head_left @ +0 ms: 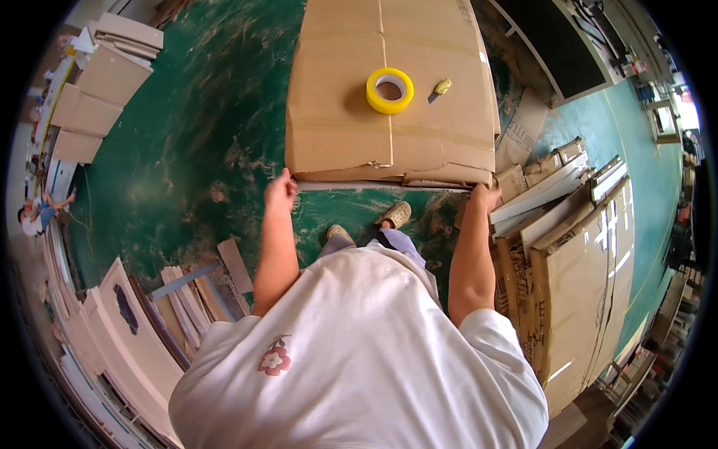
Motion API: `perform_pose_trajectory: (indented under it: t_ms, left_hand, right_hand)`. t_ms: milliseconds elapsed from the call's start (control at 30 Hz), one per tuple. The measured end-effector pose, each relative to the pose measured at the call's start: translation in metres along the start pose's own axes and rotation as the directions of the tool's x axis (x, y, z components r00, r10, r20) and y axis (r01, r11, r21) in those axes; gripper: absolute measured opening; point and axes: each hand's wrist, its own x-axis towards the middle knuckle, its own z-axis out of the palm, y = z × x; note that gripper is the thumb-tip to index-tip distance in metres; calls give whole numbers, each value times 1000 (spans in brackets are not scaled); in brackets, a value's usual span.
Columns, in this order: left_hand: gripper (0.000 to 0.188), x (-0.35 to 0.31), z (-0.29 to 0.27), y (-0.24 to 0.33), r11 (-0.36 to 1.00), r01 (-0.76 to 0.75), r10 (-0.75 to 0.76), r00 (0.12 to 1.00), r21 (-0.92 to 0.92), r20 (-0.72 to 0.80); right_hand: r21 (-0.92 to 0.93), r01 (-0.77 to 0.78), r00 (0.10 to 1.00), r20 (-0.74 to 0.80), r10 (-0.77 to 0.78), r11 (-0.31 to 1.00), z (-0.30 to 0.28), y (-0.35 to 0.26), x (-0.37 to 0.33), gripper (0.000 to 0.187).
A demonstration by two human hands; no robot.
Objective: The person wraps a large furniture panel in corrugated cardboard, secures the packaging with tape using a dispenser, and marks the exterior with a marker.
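Cardboard box (pixel 389 97) between both hands

Left hand (pixel 280 191) clamped on near left corner of big cardboard box (pixel 389 82), right hand (pixel 484 198) gripping near right corner, both arms stretched forward. Yellow tape roll (pixel 390 90) lying flat on box top, well beyond both hands, roughly between them. Small yellow-handled cutter (pixel 440 89) just beside roll, on right-hand side. Stack of flat cardboard and white panels (pixel 568 239) right beside right hand. Green floor (pixel 187 150) under everything; more boards (pixel 134 329) below left hand.
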Motion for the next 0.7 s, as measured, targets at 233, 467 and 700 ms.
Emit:
perform_pose_trajectory:
  t_ms: [233,467,700]
  left_hand:
    - [28,-14,120,111,321,-762,825,517,563,230]
    - [63,-101,185,-26,-539,-826,-104,-130,-166,986]
    - [57,-103,196,-82,-816,-506,-265,-101,-279,959]
  right_hand:
    - [527,-244,966,203,158,814,16,29,35,55]
    - [547,-194,920,390,-43,814,23,55,-45,21]
    - [397,33,995,73,-68,917,28,60,-36,87]
